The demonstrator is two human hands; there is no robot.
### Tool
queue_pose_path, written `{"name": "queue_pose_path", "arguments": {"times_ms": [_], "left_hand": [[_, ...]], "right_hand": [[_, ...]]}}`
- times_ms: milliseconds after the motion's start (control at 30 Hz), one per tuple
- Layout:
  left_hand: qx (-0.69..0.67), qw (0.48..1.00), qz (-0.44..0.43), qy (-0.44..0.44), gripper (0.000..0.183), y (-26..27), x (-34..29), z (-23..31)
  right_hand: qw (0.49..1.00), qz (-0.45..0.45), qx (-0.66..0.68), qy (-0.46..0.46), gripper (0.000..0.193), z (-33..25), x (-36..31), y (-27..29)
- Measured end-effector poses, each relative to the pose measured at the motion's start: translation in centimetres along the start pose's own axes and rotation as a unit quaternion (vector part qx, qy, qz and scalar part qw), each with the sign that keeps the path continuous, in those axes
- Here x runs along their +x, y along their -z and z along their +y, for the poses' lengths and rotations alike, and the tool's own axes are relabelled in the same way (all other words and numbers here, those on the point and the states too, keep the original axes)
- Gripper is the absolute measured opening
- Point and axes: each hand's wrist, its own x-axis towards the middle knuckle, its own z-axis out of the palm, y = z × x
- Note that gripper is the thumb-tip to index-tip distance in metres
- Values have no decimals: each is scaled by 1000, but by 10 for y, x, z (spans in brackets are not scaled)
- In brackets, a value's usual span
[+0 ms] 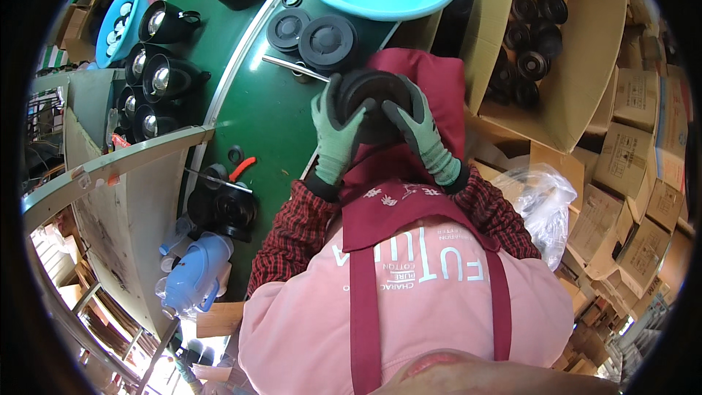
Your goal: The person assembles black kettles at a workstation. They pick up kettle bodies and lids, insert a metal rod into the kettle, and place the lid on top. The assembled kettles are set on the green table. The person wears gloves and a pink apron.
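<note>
Both hands wear green gloves with grey fingertips. My left hand (338, 135) grips the left side of a black round lid-like part (374, 88) in front of my apron. On its right side, my right hand (425, 135) is closed round the same part, thumb over the near edge. The fingers hide some of its rim. Just beyond my left hand, a thin metal rod (289, 66) lies on the green table (252, 113). Two flat black discs, a smaller one (287, 29) and a larger one (328, 42), lie past the rod.
A blue basin (439, 1) stands at the far edge. To the right, an open cardboard box (589, 36) holds several black round parts, near a clear plastic bag (545, 208). Several black jugs (172, 77) stand at left. A light-blue jug (194, 274) and a red-handled tool (243, 168) are nearer.
</note>
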Motion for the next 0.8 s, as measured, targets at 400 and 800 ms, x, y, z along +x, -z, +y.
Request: {"name": "queue_pose_path", "arguments": {"times_ms": [400,800], "left_hand": [[-112,991,48,51,74,59,171,-48],[457,838,295,41,62,314,194,-136]], "right_hand": [[961,-1,-269,68,86,-21,180,-73],[982,9,-53,179,46,-72,84,-49]]}}
